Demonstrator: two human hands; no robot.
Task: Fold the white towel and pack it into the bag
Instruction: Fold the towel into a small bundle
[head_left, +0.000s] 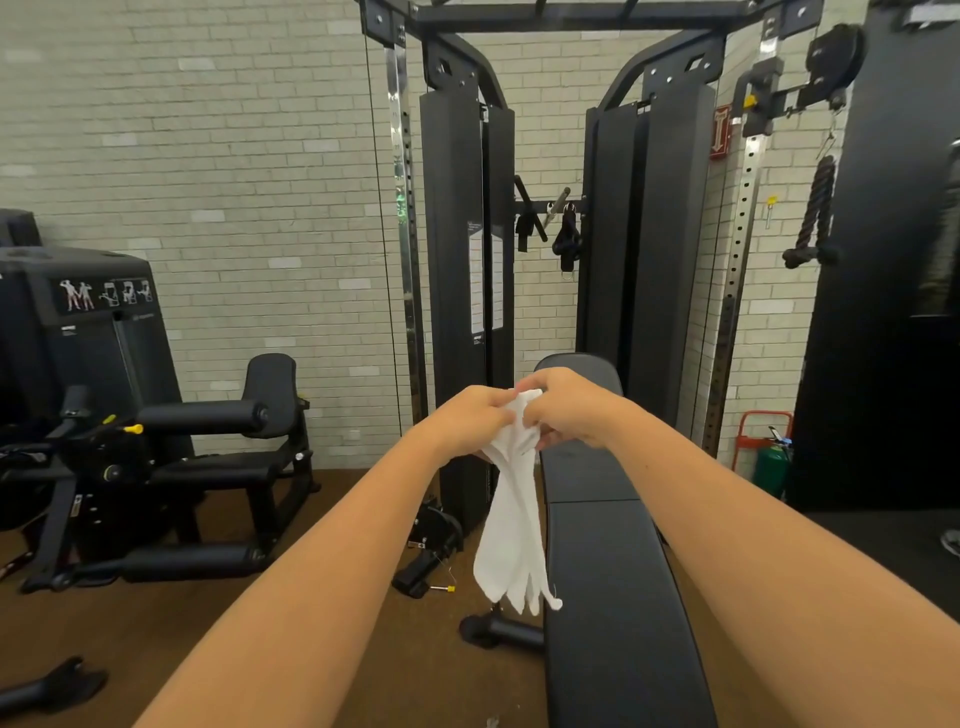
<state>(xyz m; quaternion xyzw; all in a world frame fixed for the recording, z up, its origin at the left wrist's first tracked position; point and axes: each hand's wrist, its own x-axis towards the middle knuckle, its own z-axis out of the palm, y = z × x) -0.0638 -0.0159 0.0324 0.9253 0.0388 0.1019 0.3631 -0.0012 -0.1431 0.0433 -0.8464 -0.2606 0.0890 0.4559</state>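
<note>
White towel (511, 525) hangs bunched; left hand (470, 421), right hand (566, 410) grip pinching top, hiding edge.

Two bare forearms come into view from the bottom corners — no sleeves, no cuffs, nothing worn anywhere along them as far as they show. The wrists carry no watch, band or bracelet, and the left hand (475, 415) and right hand (566, 410) are gloveless. No rings show on the fingers (535, 387) that can be seen — though several are curled out of sight. Nails look short and plain.
</note>
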